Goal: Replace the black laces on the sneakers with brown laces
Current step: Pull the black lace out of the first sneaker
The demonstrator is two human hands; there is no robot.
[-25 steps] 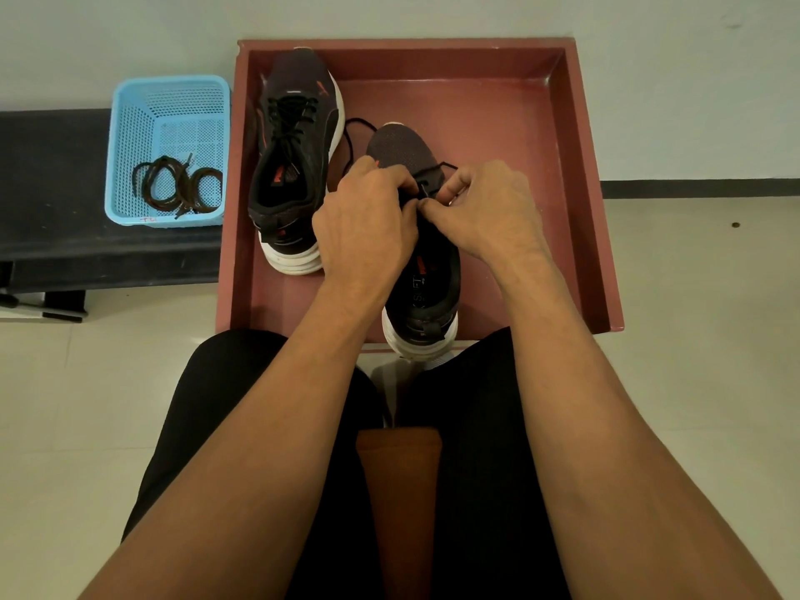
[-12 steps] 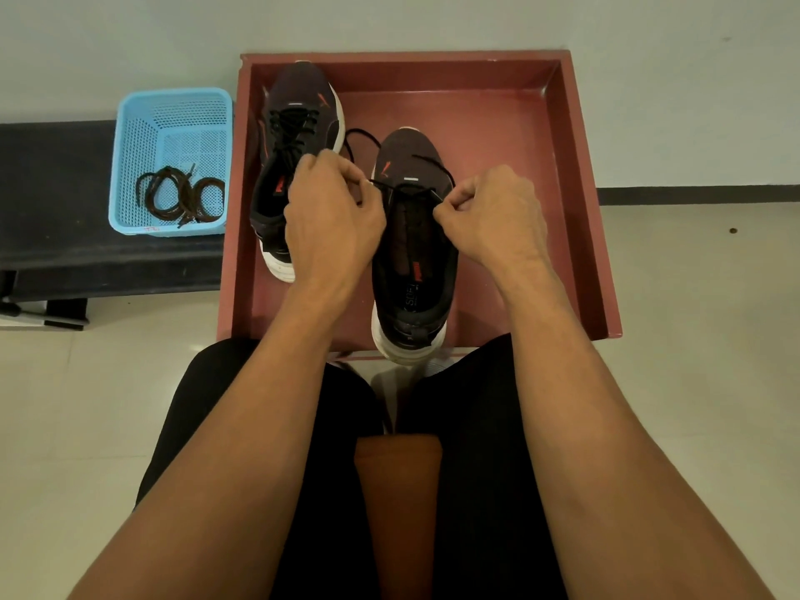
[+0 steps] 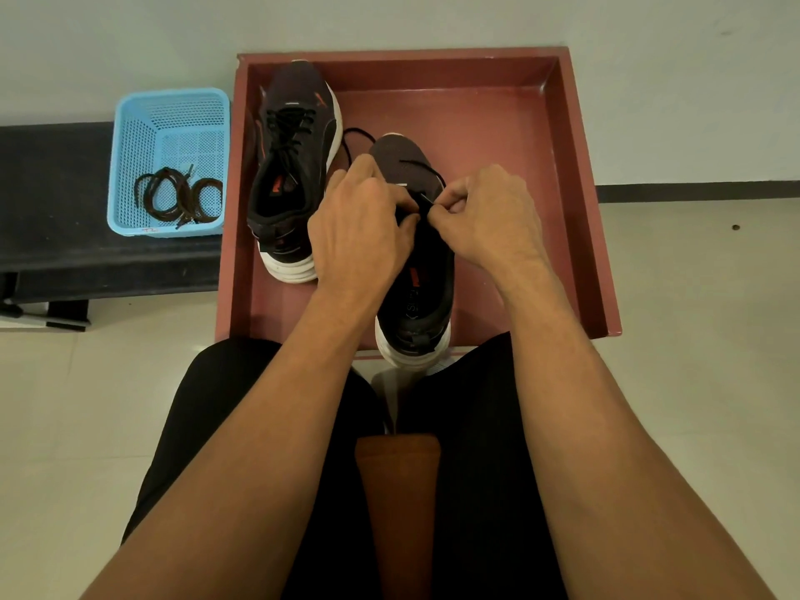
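Both hands are down over the nearer sneaker (image 3: 415, 296), which sits in the red tray (image 3: 575, 210) with its white heel poking over the tray's front edge, toe pointing away. The left hand (image 3: 359, 236) curls over the shoe's left side, fingers bent inward at the eyelets; whether it actually pinches the lace I cannot tell, since the knuckles hide the tips. The right hand (image 3: 485, 218) is closed in a pinch, thumb against forefinger, gripping a strand of the black lace (image 3: 422, 168) right at the top of the tongue. A loose loop of that lace trails across the toe and out to the left, towards the second sneaker (image 3: 294, 166). That one stands just beside, further back in the tray's left part, black lacing fully threaded and crossed. Off to the left, on a dark bench (image 3: 56, 188), a blue plastic basket (image 3: 173, 119) holds the brown laces (image 3: 179, 197), coiled in loops on its floor, well apart from both hands.
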